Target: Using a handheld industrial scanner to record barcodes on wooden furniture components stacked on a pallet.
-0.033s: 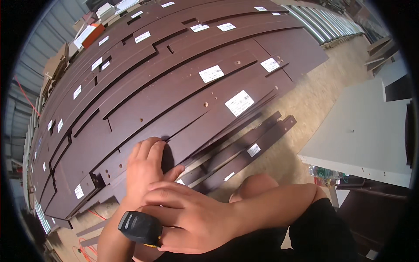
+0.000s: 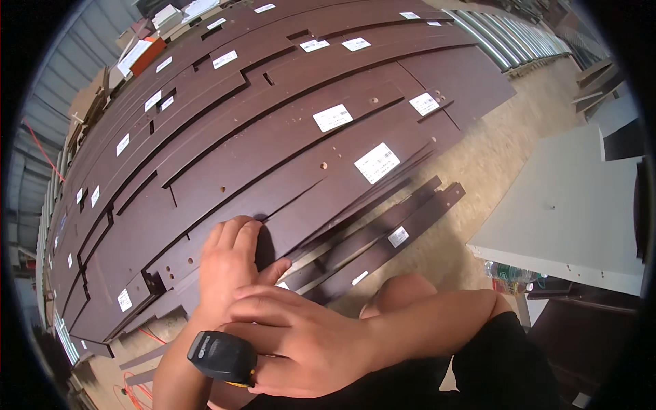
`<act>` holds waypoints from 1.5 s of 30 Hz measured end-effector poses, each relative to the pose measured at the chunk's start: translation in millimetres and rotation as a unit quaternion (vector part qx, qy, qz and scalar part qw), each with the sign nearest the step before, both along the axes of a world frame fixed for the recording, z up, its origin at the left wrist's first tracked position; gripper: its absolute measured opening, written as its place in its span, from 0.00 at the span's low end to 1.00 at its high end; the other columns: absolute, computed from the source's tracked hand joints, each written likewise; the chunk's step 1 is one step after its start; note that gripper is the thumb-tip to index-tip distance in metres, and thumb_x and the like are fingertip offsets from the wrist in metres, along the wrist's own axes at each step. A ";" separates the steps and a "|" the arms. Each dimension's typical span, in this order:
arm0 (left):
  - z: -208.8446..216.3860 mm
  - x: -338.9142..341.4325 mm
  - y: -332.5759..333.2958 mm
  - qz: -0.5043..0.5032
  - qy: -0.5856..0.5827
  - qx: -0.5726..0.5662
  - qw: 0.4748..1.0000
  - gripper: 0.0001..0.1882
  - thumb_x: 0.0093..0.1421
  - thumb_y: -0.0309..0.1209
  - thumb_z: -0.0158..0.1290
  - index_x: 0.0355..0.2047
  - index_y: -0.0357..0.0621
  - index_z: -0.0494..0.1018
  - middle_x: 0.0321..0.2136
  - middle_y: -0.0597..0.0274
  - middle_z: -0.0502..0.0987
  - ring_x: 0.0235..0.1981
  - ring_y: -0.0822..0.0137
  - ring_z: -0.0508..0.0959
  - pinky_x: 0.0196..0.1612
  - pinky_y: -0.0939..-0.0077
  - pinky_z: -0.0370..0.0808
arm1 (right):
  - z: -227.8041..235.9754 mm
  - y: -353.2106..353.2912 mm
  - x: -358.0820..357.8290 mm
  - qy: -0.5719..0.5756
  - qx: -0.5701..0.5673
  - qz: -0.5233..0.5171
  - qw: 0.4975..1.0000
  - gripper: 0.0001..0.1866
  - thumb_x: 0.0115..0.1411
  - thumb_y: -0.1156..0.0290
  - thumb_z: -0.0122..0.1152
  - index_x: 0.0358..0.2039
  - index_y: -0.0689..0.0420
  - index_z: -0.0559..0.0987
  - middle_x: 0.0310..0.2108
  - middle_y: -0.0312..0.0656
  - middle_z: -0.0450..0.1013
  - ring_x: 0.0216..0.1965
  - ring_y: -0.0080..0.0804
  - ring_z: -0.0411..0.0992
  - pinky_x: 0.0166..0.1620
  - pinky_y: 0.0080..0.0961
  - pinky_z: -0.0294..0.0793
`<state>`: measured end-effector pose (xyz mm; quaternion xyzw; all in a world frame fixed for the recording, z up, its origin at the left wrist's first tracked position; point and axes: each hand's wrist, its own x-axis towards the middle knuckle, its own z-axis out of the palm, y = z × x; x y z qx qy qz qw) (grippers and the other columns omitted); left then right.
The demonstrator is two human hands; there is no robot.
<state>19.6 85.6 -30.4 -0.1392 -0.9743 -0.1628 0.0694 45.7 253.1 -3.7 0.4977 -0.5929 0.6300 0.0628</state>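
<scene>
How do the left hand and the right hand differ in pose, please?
The left hand touches the brown boards, while the right hand lies across the left wrist. The left hand points forward, away from the body; the right hand points leftward. Both are ungloved, backs showing.

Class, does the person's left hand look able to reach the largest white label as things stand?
Probably yes: bare surface of the dark panels lies between the left hand and the largest white label, though the right hand, partly over its wrist, might hinder it.
</scene>
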 end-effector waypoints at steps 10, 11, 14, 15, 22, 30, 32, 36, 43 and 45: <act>-7.6 -8.5 -10.9 -0.010 -0.022 -0.010 1.000 0.37 0.40 0.43 0.71 0.48 0.35 0.74 0.42 0.48 0.78 0.42 0.46 0.76 0.48 0.56 0.76 | -5.8 10.5 -11.2 -0.013 0.047 0.000 0.999 0.17 0.50 0.64 0.74 0.31 0.62 0.77 0.53 0.55 0.70 0.56 0.60 0.68 0.58 0.58 0.69; -5.6 -7.9 -11.7 -0.007 -0.022 -0.013 1.000 0.37 0.40 0.43 0.71 0.48 0.35 0.74 0.42 0.48 0.78 0.42 0.46 0.76 0.48 0.56 0.76 | -5.3 10.0 -10.7 -0.013 0.043 0.002 0.999 0.17 0.50 0.64 0.74 0.31 0.62 0.77 0.53 0.55 0.70 0.56 0.60 0.68 0.58 0.58 0.69; 8.5 -17.5 -10.0 -0.021 -0.041 -0.018 0.999 0.38 0.43 0.48 0.70 0.49 0.34 0.74 0.43 0.47 0.78 0.43 0.45 0.76 0.49 0.55 0.75 | -3.7 15.5 -15.7 0.001 0.046 -0.001 0.999 0.18 0.49 0.63 0.74 0.31 0.61 0.76 0.52 0.55 0.70 0.56 0.59 0.68 0.58 0.59 0.69; 15.3 -22.4 -12.0 -0.044 -0.042 0.002 0.998 0.39 0.45 0.50 0.69 0.50 0.34 0.74 0.43 0.46 0.78 0.44 0.44 0.76 0.51 0.54 0.75 | -4.3 18.1 -17.0 -0.002 0.046 -0.011 0.999 0.18 0.49 0.63 0.74 0.31 0.61 0.76 0.52 0.55 0.70 0.56 0.58 0.68 0.58 0.59 0.69; 6.9 -119.7 -75.5 0.069 0.053 -0.092 0.992 0.27 0.59 0.42 0.62 0.53 0.37 0.75 0.57 0.46 0.73 0.59 0.44 0.71 0.61 0.55 0.70 | -9.1 12.3 -15.6 -0.006 0.072 -0.020 0.997 0.18 0.51 0.62 0.72 0.34 0.61 0.78 0.51 0.55 0.70 0.56 0.58 0.68 0.60 0.56 0.68; -25.6 -143.9 -112.8 0.034 -0.010 -0.116 0.993 0.31 0.50 0.33 0.67 0.56 0.44 0.77 0.64 0.55 0.70 0.63 0.49 0.68 0.65 0.58 0.68 | -14.9 17.2 -16.5 0.001 0.064 -0.045 0.997 0.18 0.53 0.62 0.71 0.35 0.62 0.77 0.51 0.53 0.71 0.57 0.58 0.67 0.60 0.56 0.67; -20.2 -148.7 -108.1 0.026 -0.037 -0.094 0.995 0.35 0.45 0.32 0.70 0.56 0.43 0.76 0.60 0.54 0.74 0.60 0.48 0.72 0.63 0.58 0.70 | -19.1 19.2 -18.8 -0.008 0.067 -0.040 0.997 0.18 0.52 0.62 0.72 0.35 0.62 0.77 0.50 0.53 0.71 0.57 0.58 0.66 0.60 0.55 0.67; 3.9 -156.3 -95.8 0.043 -0.087 -0.083 0.992 0.40 0.41 0.32 0.72 0.57 0.43 0.71 0.53 0.50 0.77 0.57 0.47 0.74 0.59 0.58 0.73 | -21.8 14.9 -21.6 -0.006 0.082 -0.052 0.995 0.19 0.53 0.62 0.71 0.37 0.62 0.76 0.49 0.52 0.70 0.57 0.58 0.65 0.60 0.54 0.66; 64.5 -143.2 -94.8 0.039 -0.169 -0.058 0.983 0.39 0.41 0.33 0.66 0.58 0.40 0.69 0.46 0.40 0.80 0.51 0.43 0.79 0.55 0.58 0.75 | -19.9 16.7 -28.1 0.006 0.063 -0.093 0.994 0.21 0.52 0.62 0.72 0.41 0.61 0.79 0.48 0.50 0.72 0.55 0.55 0.66 0.59 0.49 0.67; 78.3 -134.4 -115.5 0.049 -0.200 0.004 0.979 0.35 0.40 0.29 0.60 0.53 0.37 0.72 0.39 0.41 0.80 0.43 0.45 0.81 0.49 0.61 0.77 | -17.1 21.9 -35.7 0.010 0.053 -0.113 0.992 0.21 0.52 0.61 0.73 0.43 0.60 0.80 0.47 0.49 0.73 0.54 0.54 0.67 0.59 0.48 0.67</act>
